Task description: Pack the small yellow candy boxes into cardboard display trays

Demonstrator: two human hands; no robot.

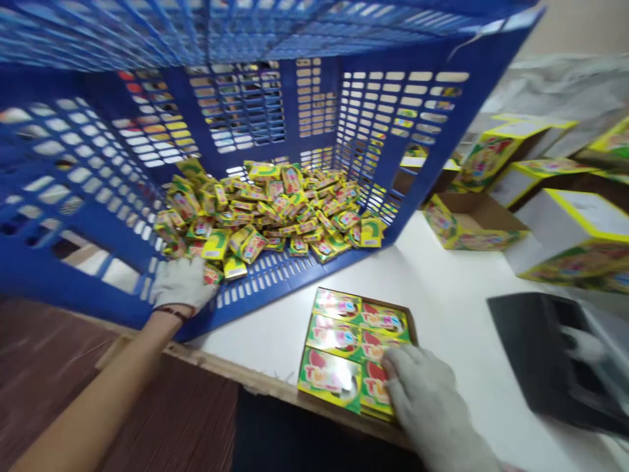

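At near centre on the table (246, 344), glossy yellow-green packs (329, 377) fill a cardboard box (413, 328), right hand (422, 387) touching; left hand (179, 283) meets loose packs (265, 210) in a slotted plastic crate (417, 56). Fingers' grip unclear.

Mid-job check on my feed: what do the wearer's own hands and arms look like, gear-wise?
The left hand wears a whitish glove ending at the wrist, with a thin, dark reddish band just behind it; the left forearm shows no sleeve. The right hand wears a pale grey glove, blurred, so any markings are unclear.
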